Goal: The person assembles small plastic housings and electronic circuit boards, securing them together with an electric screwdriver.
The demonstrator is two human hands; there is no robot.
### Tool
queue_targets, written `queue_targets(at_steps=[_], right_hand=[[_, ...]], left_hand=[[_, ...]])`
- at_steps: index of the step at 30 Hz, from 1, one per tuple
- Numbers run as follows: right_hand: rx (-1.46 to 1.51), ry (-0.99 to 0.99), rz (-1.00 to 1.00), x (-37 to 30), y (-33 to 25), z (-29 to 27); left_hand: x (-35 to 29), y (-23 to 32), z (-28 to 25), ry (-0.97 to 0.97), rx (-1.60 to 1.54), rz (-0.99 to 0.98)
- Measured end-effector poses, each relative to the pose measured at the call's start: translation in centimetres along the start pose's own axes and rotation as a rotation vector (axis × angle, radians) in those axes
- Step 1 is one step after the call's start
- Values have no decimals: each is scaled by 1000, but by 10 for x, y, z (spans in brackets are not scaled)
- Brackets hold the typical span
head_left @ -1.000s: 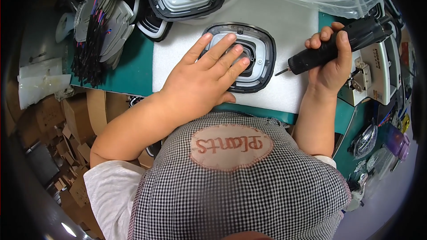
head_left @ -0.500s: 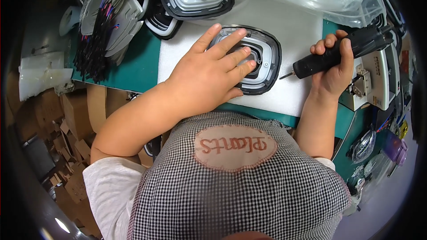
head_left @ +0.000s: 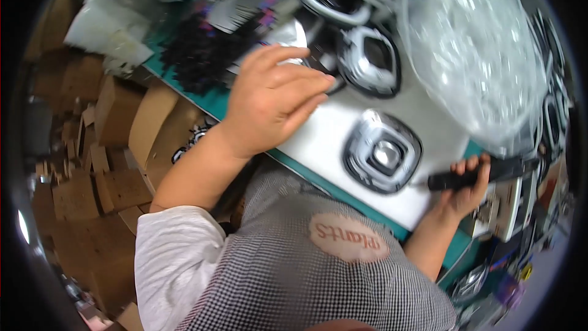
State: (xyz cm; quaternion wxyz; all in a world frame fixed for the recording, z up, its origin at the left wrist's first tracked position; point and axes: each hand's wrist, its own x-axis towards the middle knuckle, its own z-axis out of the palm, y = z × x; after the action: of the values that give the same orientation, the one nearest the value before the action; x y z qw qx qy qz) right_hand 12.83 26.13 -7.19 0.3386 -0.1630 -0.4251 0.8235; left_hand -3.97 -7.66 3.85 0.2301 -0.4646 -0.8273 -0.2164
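Note:
My left hand (head_left: 260, 104) is raised off the work, fingers loosely bent and apart, with nothing visible in it. It hovers near a bundle of black wires (head_left: 193, 55) with grey flat plates, which is smeared by motion. My right hand (head_left: 463, 193) is wrapped round a black electric screwdriver (head_left: 453, 180), whose thin bit points left. Just left of that bit, a rounded-square grey and black housing (head_left: 360, 154) lies on a white foam mat (head_left: 324, 132), a shiny round piece at its centre. No hand touches it.
More such housings (head_left: 369, 61) are piled at the back of the green bench (head_left: 294, 165). A clear plastic bag (head_left: 471, 55) of see-through pieces bulges at the back right. On the right stands a pale box-shaped device (head_left: 509, 208). Cardboard boxes (head_left: 92, 190) fill the floor at left.
My left hand has lifted off the housing and moved left toward the wire bundle. The view has turned left. My right hand still holds the screwdriver.

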Motion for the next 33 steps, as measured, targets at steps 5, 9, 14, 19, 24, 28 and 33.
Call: queue_targets(at_steps=[5,9,14,19,24,28,33], right_hand=[[-19,-24,-44,-5,1,1],[-39,-8,-76,-3,2,6],[-82,35,-104,-3,5,13],[-98,51,-108,-3,9,13],[-95,61,-115,-6,7,18],[-81,66,-113,-4,7,17],[-102,69,-121,-1,8,18]], left_hand=[[19,-40,-36,227,177,-16],[47,-92,-60,259,186,-166],[95,-108,-48,272,61,-223],[163,-102,-15,282,46,33],[222,-87,14,156,27,270],[237,-78,25,225,174,437],[244,-79,47,131,-22,185]])
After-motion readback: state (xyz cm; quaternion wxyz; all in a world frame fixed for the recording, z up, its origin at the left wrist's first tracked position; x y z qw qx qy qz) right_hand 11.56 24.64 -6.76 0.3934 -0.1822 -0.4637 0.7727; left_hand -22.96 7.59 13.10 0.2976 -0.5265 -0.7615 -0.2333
